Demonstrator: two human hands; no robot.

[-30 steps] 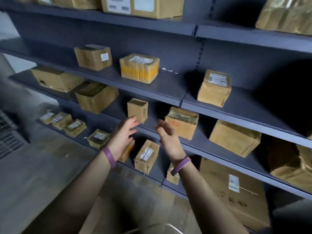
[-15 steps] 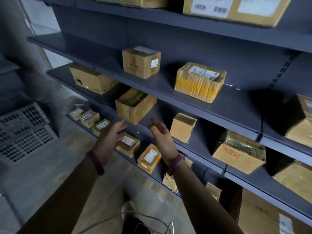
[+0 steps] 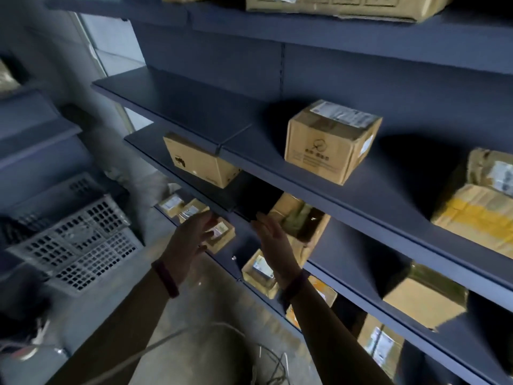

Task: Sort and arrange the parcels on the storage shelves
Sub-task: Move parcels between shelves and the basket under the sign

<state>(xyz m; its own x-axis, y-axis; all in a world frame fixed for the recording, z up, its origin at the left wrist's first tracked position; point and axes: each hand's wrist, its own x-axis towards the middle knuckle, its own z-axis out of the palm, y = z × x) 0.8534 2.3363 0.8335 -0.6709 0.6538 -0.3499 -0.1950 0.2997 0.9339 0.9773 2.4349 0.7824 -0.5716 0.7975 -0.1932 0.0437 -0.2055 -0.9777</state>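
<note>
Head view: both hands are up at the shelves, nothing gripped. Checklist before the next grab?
1. Left hand free: ok, fingers straight, holding nothing.
2. Right hand free: ok, open, holding nothing.
3. Target parcel: cannot tell. The taped box sits just beyond the right hand, the small labelled parcel just beyond the left.
4. Contact with either parcel: cannot tell, too blurred.
5. Shelf room: ok, the upper shelf shows a bare stretch left of the printed box.
6. Footing: not ok, loose cables lie on the floor below the arms.
</note>
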